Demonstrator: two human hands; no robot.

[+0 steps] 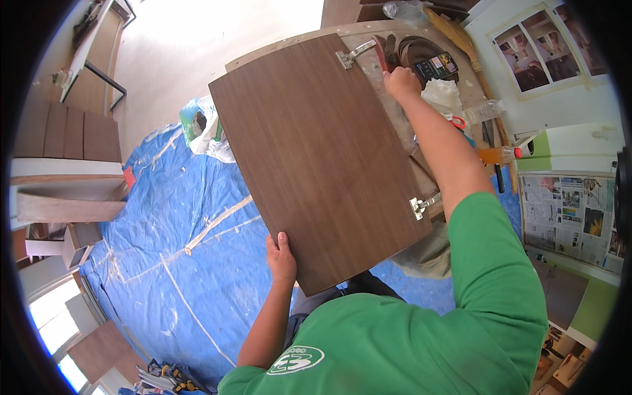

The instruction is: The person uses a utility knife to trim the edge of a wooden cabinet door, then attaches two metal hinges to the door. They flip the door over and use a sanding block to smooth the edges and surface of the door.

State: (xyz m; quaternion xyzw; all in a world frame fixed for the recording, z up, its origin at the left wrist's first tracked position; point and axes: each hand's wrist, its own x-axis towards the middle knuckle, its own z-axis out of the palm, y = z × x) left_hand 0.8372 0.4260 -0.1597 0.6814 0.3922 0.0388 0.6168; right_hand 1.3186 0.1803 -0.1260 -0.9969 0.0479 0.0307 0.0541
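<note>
A brown wood-grain cabinet door (322,158) lies tilted in front of me, its lower end close to my body. My left hand (282,262) grips its lower left edge, thumb on the face and the other fingers mostly hidden. Two metal hinges, an upper hinge (345,59) and a lower hinge (417,209), are fixed along the right edge. Beyond the upper right corner, my right hand (402,83) is closed around a narrow red thing (380,54) beside the upper hinge's arm. What kind of thing it is, I cannot make out.
A phone (437,66), red-handled scissors (459,122), a clear bottle (484,112) and a bottle of orange liquid (498,155) lie at the right. A broom (454,36) leans there. Blue tarp (178,243) covers the floor; a plastic bag (207,130) sits left of the door.
</note>
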